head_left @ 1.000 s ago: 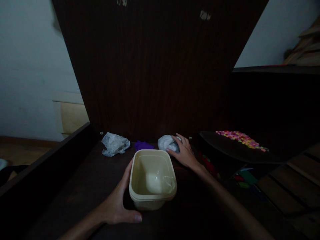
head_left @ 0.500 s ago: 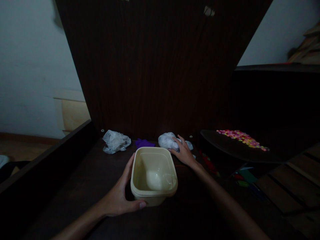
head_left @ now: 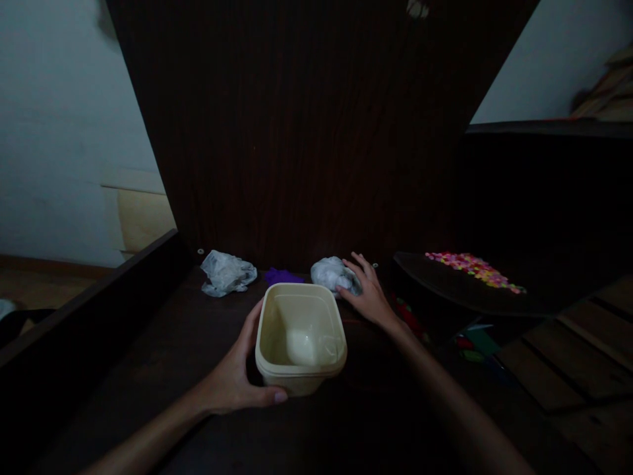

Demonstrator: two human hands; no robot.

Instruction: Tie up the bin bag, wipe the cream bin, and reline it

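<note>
An empty cream plastic tub [head_left: 301,379] with rounded corners is gripped at its left side by my left hand [head_left: 237,379], thumb along the near wall and fingers behind the far left side. Beyond it, a crumpled whitish plastic bag [head_left: 326,274] lies against the dark back panel. My right hand [head_left: 368,293] rests at that bag's right side, its fingers spread and its thumb over the bag's near edge. Purple crumpled material [head_left: 281,276] lies behind the tub. A second crumpled clear bag [head_left: 228,274] is farther left.
A dark upright panel [head_left: 297,145] closes off the back of the dark wooden surface [head_left: 163,356]. A raised side board [head_left: 89,297] runs along the left. Many small pink and yellow pieces [head_left: 475,267] lie on a dark curved ledge [head_left: 445,290] at right, above wooden slats [head_left: 568,369].
My right hand has shifted slightly to the right side of the bag, and the loose part of the bag on the right no longer shows. My left hand keeps its hold on the tub.
</note>
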